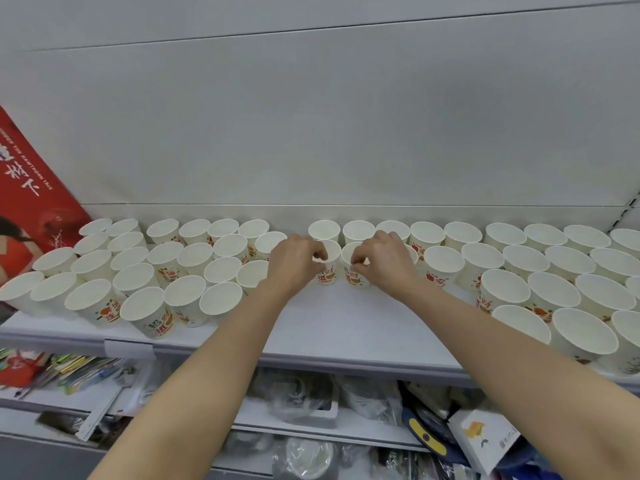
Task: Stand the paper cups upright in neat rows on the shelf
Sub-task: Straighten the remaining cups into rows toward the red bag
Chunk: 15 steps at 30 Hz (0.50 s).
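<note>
Several white paper cups with red and green print stand upright in rows on the white shelf (332,323). My left hand (296,263) pinches the rim of a cup (329,268) in the second row at the middle. Beside it, my right hand (382,263) pinches the rim of the neighbouring cup (354,271). Both cups stand upright on the shelf, close together. A back row of cups (358,231) runs along the wall behind my hands.
A dense cluster of cups (145,271) fills the shelf's left part and another cluster (554,282) fills the right. A red poster (27,202) leans at the far left. Bare shelf lies in front of my hands. A lower shelf (311,403) holds bags and boxes.
</note>
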Each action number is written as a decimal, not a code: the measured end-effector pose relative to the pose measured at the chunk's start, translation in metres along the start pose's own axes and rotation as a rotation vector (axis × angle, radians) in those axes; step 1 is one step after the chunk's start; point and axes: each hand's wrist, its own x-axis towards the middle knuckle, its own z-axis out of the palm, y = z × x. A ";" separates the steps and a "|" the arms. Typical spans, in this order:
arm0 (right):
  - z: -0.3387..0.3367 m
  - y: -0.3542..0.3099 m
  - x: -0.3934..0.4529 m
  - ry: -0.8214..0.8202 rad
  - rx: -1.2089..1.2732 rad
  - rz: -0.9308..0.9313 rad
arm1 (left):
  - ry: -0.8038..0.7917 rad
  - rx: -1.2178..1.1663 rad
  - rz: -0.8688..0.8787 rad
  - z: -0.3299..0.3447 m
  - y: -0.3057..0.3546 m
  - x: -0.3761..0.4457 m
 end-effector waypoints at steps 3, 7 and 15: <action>0.005 0.000 -0.003 0.046 -0.001 -0.003 | 0.032 -0.003 -0.008 -0.002 0.001 -0.014; 0.014 -0.004 -0.016 0.234 0.067 -0.031 | 0.131 -0.089 -0.076 -0.006 -0.006 -0.053; 0.032 -0.070 -0.031 0.323 0.229 -0.171 | 0.357 -0.143 -0.268 -0.047 -0.086 -0.146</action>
